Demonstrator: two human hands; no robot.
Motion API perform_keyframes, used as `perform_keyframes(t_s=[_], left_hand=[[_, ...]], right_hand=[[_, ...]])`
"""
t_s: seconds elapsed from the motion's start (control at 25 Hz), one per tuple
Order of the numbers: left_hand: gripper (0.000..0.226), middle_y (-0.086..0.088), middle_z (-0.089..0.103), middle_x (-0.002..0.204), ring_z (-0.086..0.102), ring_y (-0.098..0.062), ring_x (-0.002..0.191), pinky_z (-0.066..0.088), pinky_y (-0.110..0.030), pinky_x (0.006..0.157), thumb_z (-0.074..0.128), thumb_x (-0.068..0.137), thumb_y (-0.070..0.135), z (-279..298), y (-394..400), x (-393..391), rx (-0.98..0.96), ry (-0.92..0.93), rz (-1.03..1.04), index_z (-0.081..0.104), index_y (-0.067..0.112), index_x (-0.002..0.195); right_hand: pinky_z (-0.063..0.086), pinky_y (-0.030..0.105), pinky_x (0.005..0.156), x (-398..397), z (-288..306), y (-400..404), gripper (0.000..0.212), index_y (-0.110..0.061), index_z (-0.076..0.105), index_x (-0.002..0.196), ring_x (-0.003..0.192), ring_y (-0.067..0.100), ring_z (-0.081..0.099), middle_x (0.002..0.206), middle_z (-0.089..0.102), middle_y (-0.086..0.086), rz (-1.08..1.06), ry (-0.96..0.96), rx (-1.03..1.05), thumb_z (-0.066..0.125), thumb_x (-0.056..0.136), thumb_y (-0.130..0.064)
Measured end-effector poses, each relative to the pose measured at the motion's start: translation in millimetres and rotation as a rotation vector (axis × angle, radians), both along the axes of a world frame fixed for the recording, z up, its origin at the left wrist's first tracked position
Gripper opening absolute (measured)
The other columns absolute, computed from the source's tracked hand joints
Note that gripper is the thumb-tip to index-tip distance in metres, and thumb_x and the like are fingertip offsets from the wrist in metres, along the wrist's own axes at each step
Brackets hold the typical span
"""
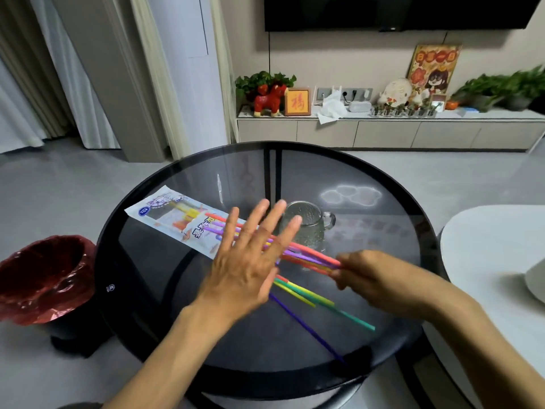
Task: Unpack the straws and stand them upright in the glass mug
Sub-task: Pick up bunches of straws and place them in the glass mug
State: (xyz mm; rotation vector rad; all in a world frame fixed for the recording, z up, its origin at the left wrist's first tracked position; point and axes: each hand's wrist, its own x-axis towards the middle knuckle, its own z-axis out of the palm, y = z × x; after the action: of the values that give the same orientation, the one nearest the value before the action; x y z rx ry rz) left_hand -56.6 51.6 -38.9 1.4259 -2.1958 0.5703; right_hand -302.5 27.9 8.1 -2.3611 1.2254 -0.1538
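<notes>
Round and dark, the glass-topped table [165, 261] stands in a living room, with a low pale sideboard [383, 131] along the far wall and a bin lined with red plastic [44, 278] on the floor at the left.

On the far left part of the table lies the flat printed plastic straw packet [171, 215], and thin coloured plastic straws [306, 256] come out of its right end. The right hand [371, 278] is closed around the near ends of this bundle and holds it a little above the glass. The left hand [250, 261] is flat with its fingers spread over the middle of the bundle and grasps nothing; I cannot tell if the palm touches the straws. A few loose straws [309, 296], yellow, green and purple, lie on the glass at the near side, under and between the hands. The clear textured glass mug [306, 225] stands upright just beyond the bundle, handle to the right, and no straw is in it yet.

The straws look very light, thin and smooth, so they may roll or slip from a loose grip and bend if squeezed hard. I would gather them as one bundle near the middle. The mug seems heavy enough to stay, but it is fragile.
</notes>
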Motion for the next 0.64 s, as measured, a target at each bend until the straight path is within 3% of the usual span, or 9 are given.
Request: perform_keyframes(t_s=[0.08,0.16,0.28,0.36,0.4,0.44,0.52,0.6,0.64], left_hand=[[0.052,-0.006,0.062,0.129,0.057,-0.027,0.122,0.026,-0.056,0.114,0.05,0.08,0.012,-6,-4,-8,-0.028,-0.028,-0.083,0.053,0.013,0.132],[0.032,-0.006,0.068,0.09,0.065,-0.03,0.085,0.047,-0.05,0.096,0.041,0.083,0.008,-4,-9,-4,-0.008,0.129,-0.071,0.064,0.01,0.106],[0.02,-0.004,0.066,0.078,0.065,-0.026,0.073,0.053,-0.037,0.066,0.042,0.096,0.018,18,-11,0,0.122,0.694,-0.105,0.061,0.013,0.096],[0.021,-0.007,0.07,0.076,0.069,-0.019,0.07,0.056,-0.029,0.068,0.048,0.099,0.022,32,-8,-1,0.281,1.243,-0.305,0.063,0.009,0.091],[0.022,-0.006,0.072,0.076,0.071,-0.018,0.071,0.057,-0.026,0.069,0.049,0.097,0.02,31,-7,-1,0.364,1.398,-0.369,0.064,0.006,0.09],[0.022,-0.004,0.074,0.077,0.072,-0.017,0.074,0.057,-0.024,0.072,0.049,0.095,0.019,26,-6,0,0.449,1.418,-0.383,0.065,0.005,0.09],[0.023,0.004,0.077,0.083,0.072,-0.011,0.082,0.054,-0.02,0.076,0.048,0.098,0.016,4,-4,3,0.617,1.214,-0.343,0.069,0.011,0.091],[0.023,0.009,0.076,0.087,0.071,-0.006,0.087,0.052,-0.018,0.078,0.048,0.099,0.014,-7,-1,10,0.721,1.123,-0.316,0.07,0.019,0.093],[0.022,0.007,0.076,0.09,0.07,-0.007,0.089,0.052,-0.019,0.079,0.047,0.098,0.014,-7,-2,15,0.753,1.102,-0.329,0.069,0.017,0.096]], right_hand=[[0.045,0.024,0.053,12,7,6,0.03,-0.016,0.061,0.08,0.05,0.008,0.048,0.059,0.049,-0.002,0.058,-0.212,0.173,0.048,0.099,-0.036],[0.049,0.033,0.057,16,16,3,0.051,-0.008,0.064,0.078,0.055,0.021,0.055,0.061,0.056,0.011,-0.014,-0.621,0.36,0.042,0.095,-0.05],[0.054,0.038,0.067,23,15,-10,0.07,-0.005,0.07,0.096,0.072,0.027,0.065,0.087,0.071,0.019,-0.142,-1.281,0.656,0.04,0.084,-0.067],[0.056,0.037,0.08,40,7,-11,0.048,-0.011,0.068,0.111,0.093,0.025,0.069,0.107,0.073,0.013,-0.156,-1.291,0.443,0.061,0.083,-0.05],[0.055,0.035,0.087,52,3,-8,0.04,-0.013,0.063,0.119,0.103,0.023,0.068,0.115,0.072,0.01,-0.152,-1.257,0.352,0.065,0.086,-0.034],[0.054,0.032,0.091,65,-1,-5,0.038,-0.013,0.058,0.127,0.11,0.02,0.066,0.12,0.07,0.007,-0.136,-1.217,0.318,0.062,0.09,-0.02],[0.055,0.022,0.082,87,-9,-1,0.041,-0.008,0.049,0.135,0.107,0.012,0.067,0.121,0.068,0.003,-0.049,-1.171,0.361,0.051,0.095,-0.001],[0.051,0.019,0.06,100,-11,0,0.036,-0.004,0.053,0.131,0.074,0.005,0.065,0.1,0.071,-0.002,0.04,-1.128,0.368,0.044,0.098,0.005],[0.047,0.027,0.053,103,-11,-1,0.032,-0.006,0.058,0.127,0.061,0.009,0.058,0.088,0.069,-0.004,0.07,-1.096,0.343,0.045,0.098,0.002]])
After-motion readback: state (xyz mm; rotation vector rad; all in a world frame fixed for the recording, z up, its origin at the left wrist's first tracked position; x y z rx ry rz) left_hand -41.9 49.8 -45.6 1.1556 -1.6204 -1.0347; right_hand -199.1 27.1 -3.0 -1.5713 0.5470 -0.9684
